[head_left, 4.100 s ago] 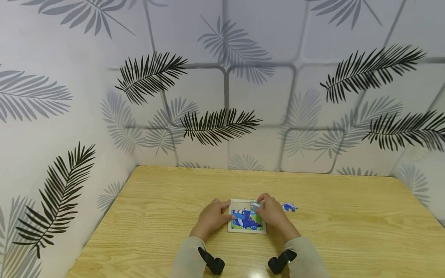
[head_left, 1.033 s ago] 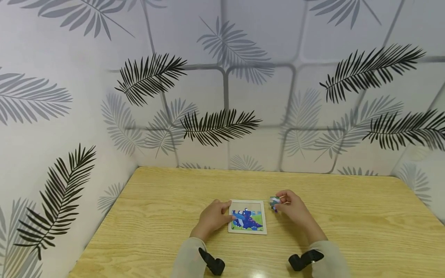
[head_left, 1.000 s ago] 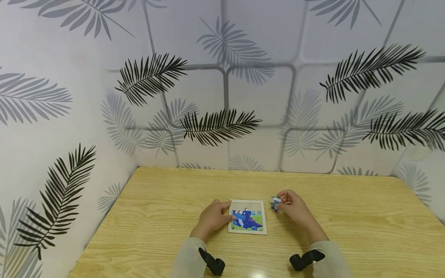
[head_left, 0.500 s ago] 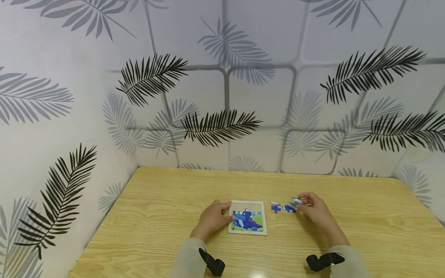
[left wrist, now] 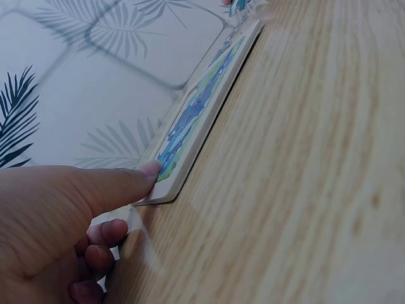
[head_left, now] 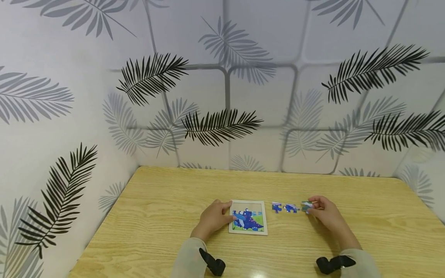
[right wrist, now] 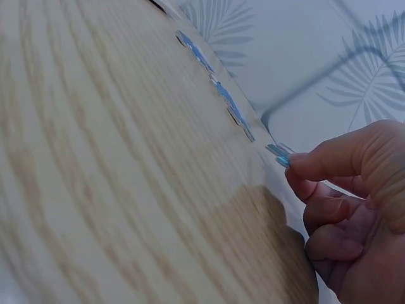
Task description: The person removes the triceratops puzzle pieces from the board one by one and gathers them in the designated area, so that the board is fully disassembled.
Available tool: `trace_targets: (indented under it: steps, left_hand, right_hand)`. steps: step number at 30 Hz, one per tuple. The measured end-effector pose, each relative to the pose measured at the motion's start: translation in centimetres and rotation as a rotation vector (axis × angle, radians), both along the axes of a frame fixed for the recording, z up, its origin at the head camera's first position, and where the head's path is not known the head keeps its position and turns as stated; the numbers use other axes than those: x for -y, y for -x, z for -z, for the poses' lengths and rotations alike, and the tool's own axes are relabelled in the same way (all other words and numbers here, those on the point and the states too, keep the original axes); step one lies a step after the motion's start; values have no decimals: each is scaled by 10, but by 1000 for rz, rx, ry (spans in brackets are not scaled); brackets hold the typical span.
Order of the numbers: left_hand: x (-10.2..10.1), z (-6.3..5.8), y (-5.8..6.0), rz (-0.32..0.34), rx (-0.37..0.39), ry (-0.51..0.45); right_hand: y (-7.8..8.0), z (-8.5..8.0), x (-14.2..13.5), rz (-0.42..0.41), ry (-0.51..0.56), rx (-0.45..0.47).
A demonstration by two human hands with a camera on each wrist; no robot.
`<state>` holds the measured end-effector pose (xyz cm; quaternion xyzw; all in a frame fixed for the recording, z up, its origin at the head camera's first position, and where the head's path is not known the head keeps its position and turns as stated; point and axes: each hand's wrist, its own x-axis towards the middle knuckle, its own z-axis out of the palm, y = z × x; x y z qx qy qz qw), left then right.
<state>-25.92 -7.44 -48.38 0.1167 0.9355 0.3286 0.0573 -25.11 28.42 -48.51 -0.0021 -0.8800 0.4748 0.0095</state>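
Observation:
A small white-framed puzzle board (head_left: 248, 231) with a blue dinosaur picture lies flat on the wooden table (head_left: 167, 216). My left hand (head_left: 222, 216) rests at its left edge, and in the left wrist view the thumb (left wrist: 120, 183) presses on the puzzle board (left wrist: 202, 107) near its corner. Right of the board lie two loose blue pieces (head_left: 276, 207) (head_left: 290, 208). My right hand (head_left: 310, 207) pinches a third puzzle piece (head_left: 306, 205) just right of them, low over the table. The right wrist view shows this puzzle piece (right wrist: 278, 151) between thumb and forefinger, in line with the loose pieces (right wrist: 233, 111).
Leaf-patterned walls (head_left: 226, 96) close off the table at the back and on both sides. Bare tabletop stretches to the right of my right hand (head_left: 382, 220) and to the left of the board. Black wrist straps (head_left: 212, 264) show at the bottom edge.
My right hand has moved right from beside the board, leaving a blue piece on the table, and now holds another piece further right. The left hand and board have stayed put.

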Motion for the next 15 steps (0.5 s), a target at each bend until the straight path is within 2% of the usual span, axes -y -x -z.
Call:
trace_targets:
  steps: [15]
  left_hand:
    - [0,0,1,-2,-5,-3]
  right_hand:
    - [3,4,-4,5,-56,19]
